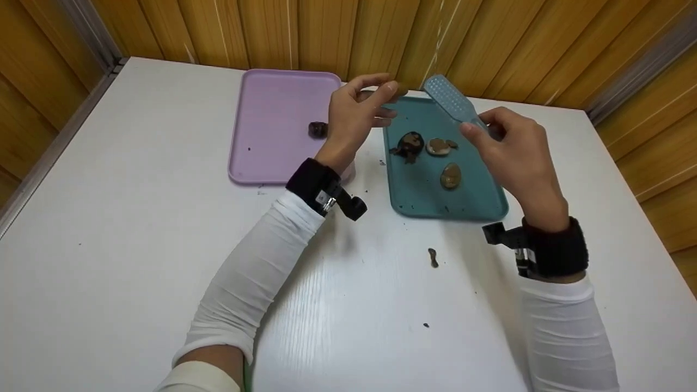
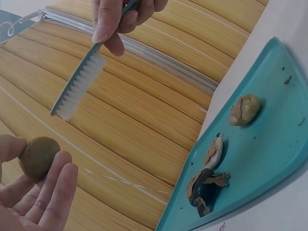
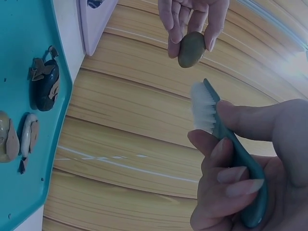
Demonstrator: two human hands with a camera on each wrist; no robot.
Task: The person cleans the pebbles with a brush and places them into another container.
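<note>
Stone [image 2: 38, 158] and brush [image 2: 77, 85] are both held up in the air above the far part of the white tabletop [image 1: 136, 261], between the two trays. The left hand [image 1: 356, 111] pinches the small olive-brown stone between the thumb and the fingertips, so that most of its face stays free. The right hand [image 1: 512, 149] is curled round the handle of the teal brush, with the thumb pressed along the handle. The white bristles [image 3: 202, 107] point toward the stone but do not touch it; a small gap remains.

I judge the stone to be hard, smooth and rounded, quite heavy for its size, so it may slip or turn under the bristles. A hold at its edges, as now, seems the best place. The brush looks light and stiff, with soft bristles, and it is best held at the handle.

Three more stones with brown dirt or shell-like pieces lie on the teal tray [image 1: 474, 207], near its left side. One dark lump [image 1: 318, 129] lies on the pink tray [image 1: 261, 125]. A small brown scrap [image 1: 433, 257] lies on the tabletop in front of the teal tray.
</note>
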